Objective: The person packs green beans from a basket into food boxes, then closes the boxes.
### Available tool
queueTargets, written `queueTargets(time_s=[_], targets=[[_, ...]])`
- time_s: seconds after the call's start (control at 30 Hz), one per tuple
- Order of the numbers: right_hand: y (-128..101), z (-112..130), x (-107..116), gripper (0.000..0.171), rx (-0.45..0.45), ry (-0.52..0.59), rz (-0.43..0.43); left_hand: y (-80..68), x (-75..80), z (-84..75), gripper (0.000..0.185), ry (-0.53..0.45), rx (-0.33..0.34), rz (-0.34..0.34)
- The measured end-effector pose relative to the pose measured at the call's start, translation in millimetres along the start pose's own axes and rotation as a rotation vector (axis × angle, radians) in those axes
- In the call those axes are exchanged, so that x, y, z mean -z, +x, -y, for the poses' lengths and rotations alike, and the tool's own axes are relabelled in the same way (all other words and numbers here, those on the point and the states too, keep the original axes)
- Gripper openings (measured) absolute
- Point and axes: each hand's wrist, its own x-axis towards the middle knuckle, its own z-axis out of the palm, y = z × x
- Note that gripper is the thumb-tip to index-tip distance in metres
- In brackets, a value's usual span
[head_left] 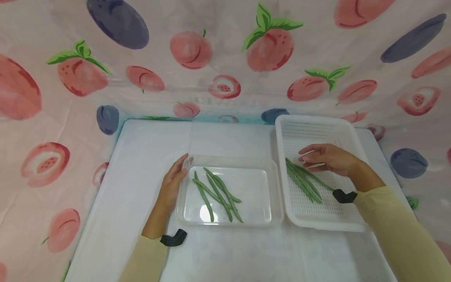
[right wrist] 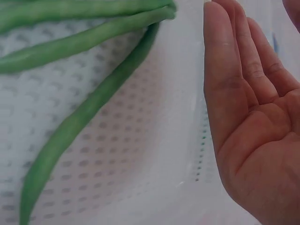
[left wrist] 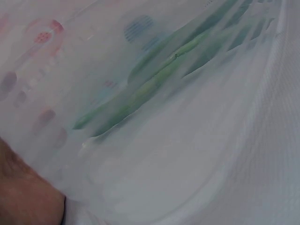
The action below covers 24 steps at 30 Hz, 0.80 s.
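In the head view, my left hand [head_left: 170, 184] rests against the left side of a clear plastic box [head_left: 276, 196], its fingers reaching to the far left corner. Several green beans [head_left: 220, 192] lie crossed in that box. The left wrist view shows beans [left wrist: 154, 84] blurred through the box wall. My right hand [head_left: 325, 158] hovers over a white perforated basket [head_left: 294, 219], fingers extended and holding nothing. Beneath it and to its left, more green beans [head_left: 303, 182] lie in the basket. The right wrist view shows the palm [right wrist: 262, 126] apart from the beans [right wrist: 89, 112].
Both containers stand side by side on a white table [head_left: 148, 145], the basket at the right. A fruit-printed cloth [head_left: 197, 86] hangs behind and around the table. Black wrist cameras [head_left: 174, 238] sit at both sleeve cuffs.
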Motion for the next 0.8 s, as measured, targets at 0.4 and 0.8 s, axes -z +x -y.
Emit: queueTargets(time_s=[0.4, 0.8], targets=[[6.9, -21.0, 0.6, 0.052, -0.102, -0.038, -0.004, 0.2, 0.2, -0.7, 0.05, -0.001, 0.014, -0.002], [16.9, -27.7, -2.0, 0.059, -0.152, -0.142, -0.03, 0.1, 0.3, -0.9, 0.05, 0.013, 0.022, -0.009]])
